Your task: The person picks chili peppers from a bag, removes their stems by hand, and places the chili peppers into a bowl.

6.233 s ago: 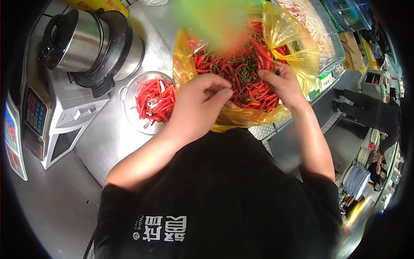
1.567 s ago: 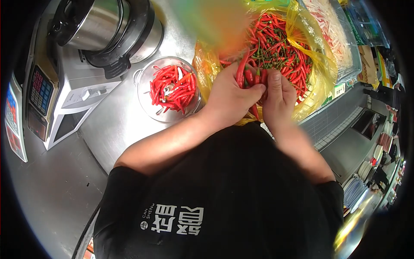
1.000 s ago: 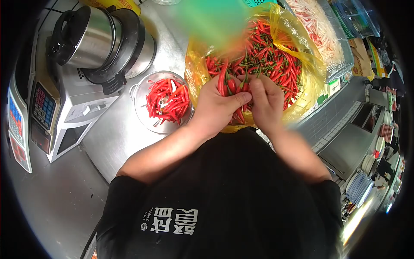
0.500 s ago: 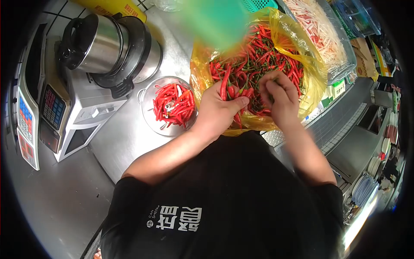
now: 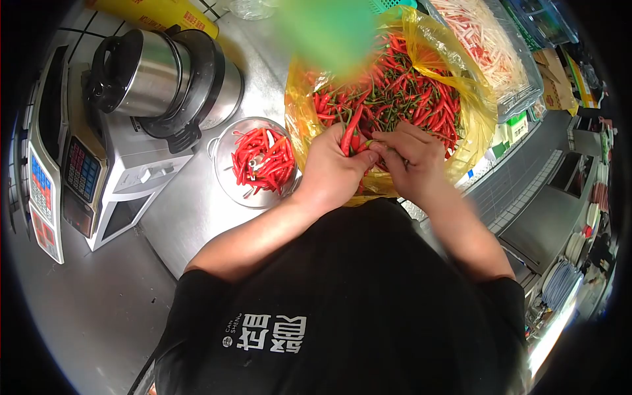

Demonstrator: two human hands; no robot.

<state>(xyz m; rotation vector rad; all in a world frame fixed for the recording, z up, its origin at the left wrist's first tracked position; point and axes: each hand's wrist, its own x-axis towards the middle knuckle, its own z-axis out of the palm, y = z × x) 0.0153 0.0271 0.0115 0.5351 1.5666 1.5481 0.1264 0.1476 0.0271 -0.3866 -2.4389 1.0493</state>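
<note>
My left hand is closed around a few red chili peppers, which poke up between thumb and fingers. Close beside it, my right hand pinches at the stem end of one of those chilies, its fingertips meeting the left thumb. Both hands are over the near side of a yellow plastic bag full of red chilies with green stems. To the left of the bag, a round bowl with a centre spindle holds stemless red chilies.
A steel food processor base with a black-lidded pot stands at the back left, next to scales with keypads. Behind the bag at right is a clear tub of pale shreds. A blurred green shape covers the top centre.
My right hand has moved left from over the bag to meet the chilies in my left hand. The left hand keeps its hold.
</note>
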